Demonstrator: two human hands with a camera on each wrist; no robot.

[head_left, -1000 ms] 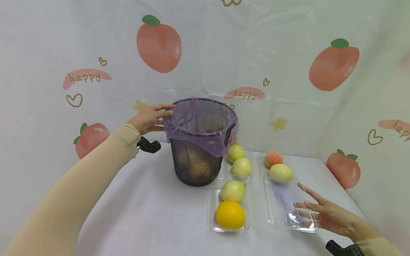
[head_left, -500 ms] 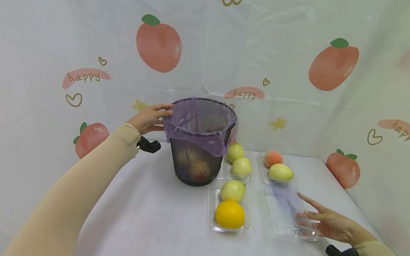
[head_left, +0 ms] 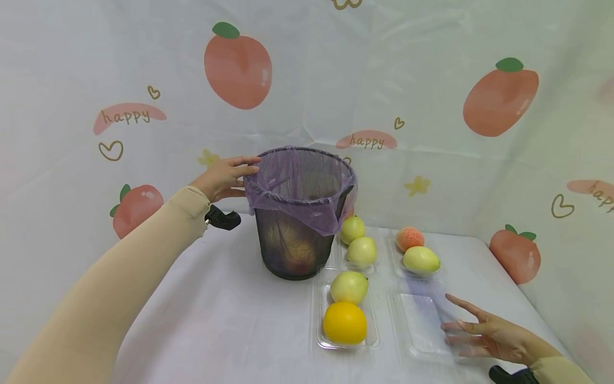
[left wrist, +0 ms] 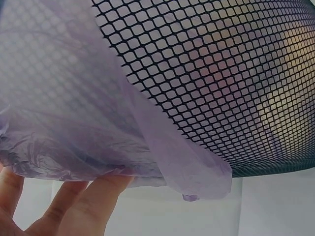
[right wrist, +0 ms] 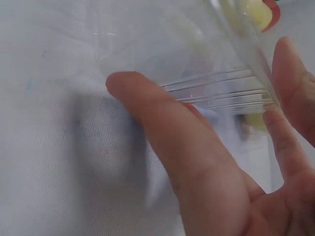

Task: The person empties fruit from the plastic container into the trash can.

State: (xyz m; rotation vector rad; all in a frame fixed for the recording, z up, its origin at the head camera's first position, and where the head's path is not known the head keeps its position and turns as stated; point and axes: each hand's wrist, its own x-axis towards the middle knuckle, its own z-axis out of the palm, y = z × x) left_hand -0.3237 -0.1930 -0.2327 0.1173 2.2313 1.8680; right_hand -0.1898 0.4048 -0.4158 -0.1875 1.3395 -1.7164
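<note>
My left hand (head_left: pixel 225 178) is at the left rim of a black mesh wastebasket (head_left: pixel 292 245), its spread fingers touching the purple bin liner (head_left: pixel 307 213) folded over the edge. In the left wrist view, fingertips (left wrist: pixel 101 196) meet the liner's lower edge. On the right, my right hand (head_left: pixel 499 336) holds a clear plastic box (head_left: pixel 422 325) by its right side, fingers partly showing through the plastic. The right wrist view has the thumb (right wrist: pixel 172 132) across the box and other fingers against its edge. Nothing lies inside this box.
Left of that box, a clear tray (head_left: pixel 328 344) holds a pale green fruit (head_left: pixel 349 288) and a yellow fruit (head_left: pixel 344 323). Behind it sit two more green fruits (head_left: pixel 362 250). A peach-coloured fruit (head_left: pixel 410 239) and a yellow-green fruit (head_left: pixel 421 260) share another box. Blurred shapes show through the basket's mesh.
The right hand has brought the clear box lower and toward the person, away from the yellow-green fruit, and it now lies flatter. The left hand and basket have stayed put.
</note>
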